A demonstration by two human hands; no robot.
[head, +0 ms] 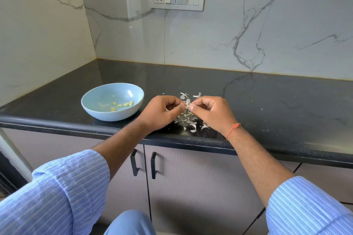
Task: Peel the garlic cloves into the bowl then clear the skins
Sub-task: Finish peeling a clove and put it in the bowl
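Head view: black counter [248, 101], marble wall [267, 24]; both hands pinch garlic clove [188, 106].

Black stone counter [267, 104]; pale blue bowl [112, 102] at left; papery garlic skins [193, 126] scattered to its right.

The person wears a light blue shirt with fine white stripes running along the sleeves. The left sleeve [63, 192] is pushed back to mid-forearm, its cuff turned into a loose fold, and the right sleeve [307, 208] ends at about the same height. A thin orange thread [232, 130] (knotted on the upper side) circles the right wrist. Plain light blue trousers [129, 223] show at the near edge.
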